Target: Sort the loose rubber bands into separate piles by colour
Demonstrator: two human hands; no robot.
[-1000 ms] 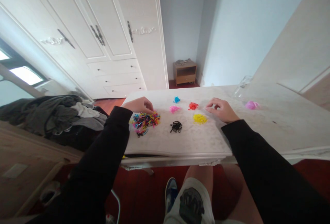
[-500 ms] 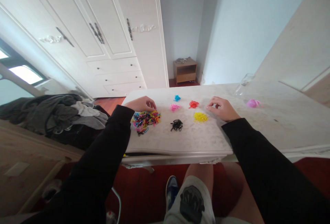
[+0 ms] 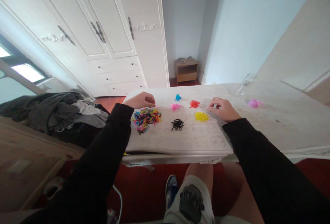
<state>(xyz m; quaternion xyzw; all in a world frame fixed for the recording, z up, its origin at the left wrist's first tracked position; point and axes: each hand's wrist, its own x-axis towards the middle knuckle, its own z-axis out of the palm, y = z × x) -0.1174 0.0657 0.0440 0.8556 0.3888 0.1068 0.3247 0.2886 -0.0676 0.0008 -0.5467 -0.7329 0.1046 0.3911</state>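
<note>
My left hand (image 3: 142, 99) hovers just above the far edge of a mixed heap of small coloured rubber bands (image 3: 147, 118). Its thumb and fingertips are pinched together, with a speck of pink at the tips that looks like a pink rubber band. My right hand (image 3: 223, 109) rests on the table with curled fingers, beside the yellow rubber bands (image 3: 201, 116); nothing shows in it. Between the hands lie separate piles of black rubber bands (image 3: 177, 124), pink rubber bands (image 3: 175, 107), red rubber bands (image 3: 195, 104) and blue rubber bands (image 3: 177, 97).
Farther right on the white table (image 3: 206, 140) are a pink-purple bundle (image 3: 254, 103) and a clear plastic container (image 3: 245, 84). Dark clothes (image 3: 48, 117) are heaped at the left. A white wardrobe (image 3: 116, 42) and a small wooden cabinet (image 3: 186, 70) stand beyond.
My left hand has lifted slightly away from the mixed heap, fingers pinched, uncovering more of its far side. My right hand stays in place; the view has shifted slightly.
</note>
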